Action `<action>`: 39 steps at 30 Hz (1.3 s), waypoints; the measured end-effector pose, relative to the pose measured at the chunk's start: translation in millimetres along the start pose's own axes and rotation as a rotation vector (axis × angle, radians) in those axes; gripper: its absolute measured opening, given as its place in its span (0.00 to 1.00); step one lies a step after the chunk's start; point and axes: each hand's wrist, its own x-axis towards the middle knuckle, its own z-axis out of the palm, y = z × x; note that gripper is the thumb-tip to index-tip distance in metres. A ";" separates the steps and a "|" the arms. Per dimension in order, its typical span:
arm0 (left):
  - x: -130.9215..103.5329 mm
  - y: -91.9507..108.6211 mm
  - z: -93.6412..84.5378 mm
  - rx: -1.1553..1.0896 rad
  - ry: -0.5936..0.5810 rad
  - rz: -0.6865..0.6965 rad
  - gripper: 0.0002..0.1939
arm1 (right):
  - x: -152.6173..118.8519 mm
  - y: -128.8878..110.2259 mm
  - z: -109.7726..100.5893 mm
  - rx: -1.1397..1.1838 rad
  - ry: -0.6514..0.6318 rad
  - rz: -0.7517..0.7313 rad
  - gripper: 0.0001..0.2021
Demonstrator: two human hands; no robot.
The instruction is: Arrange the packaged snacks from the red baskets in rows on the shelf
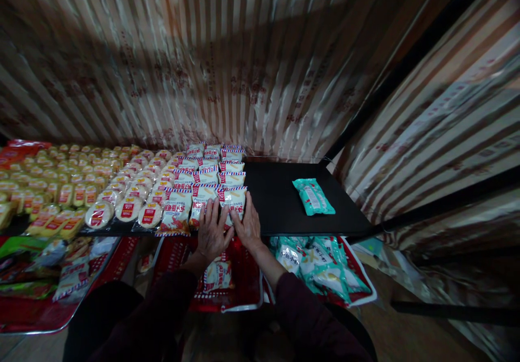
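Observation:
My left hand [213, 232] lies over the front edge of the white snack packets, its fingers stretched out and apart on a middle packet [203, 195]. Against the lower right side of the front right-hand packet [233, 196] rests my right hand [248, 222], fingers extended. Both hands press on the packets without gripping them. These packets have red lettering and blue-and-red striped edges, and they lean in rows on the black shelf [276, 199]. Below my left wrist, a similar packet [218, 275] lies in a red basket [247, 286].
On the shelf's right part lies a teal packet [313, 196]. A basket of teal packets [325, 264] stands below. Left of the white packets are round wrapped crackers [129, 208] and small yellow packs [65, 194]. A striped curtain [227, 69] hangs behind; black frame bars [365, 107] slant at right.

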 end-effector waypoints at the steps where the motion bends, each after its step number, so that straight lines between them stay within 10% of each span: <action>1: -0.3 0.4 -0.1 0.002 0.002 -0.004 0.30 | -0.8 0.7 -0.3 -0.002 0.001 0.003 0.36; 29: -3.1 4.7 2.0 -0.054 0.010 0.012 0.34 | 0.7 7.0 -6.0 0.185 0.015 0.106 0.34; 39: 7.0 6.2 1.6 -0.051 -0.003 0.035 0.34 | 75.1 44.6 7.6 0.486 0.084 0.263 0.31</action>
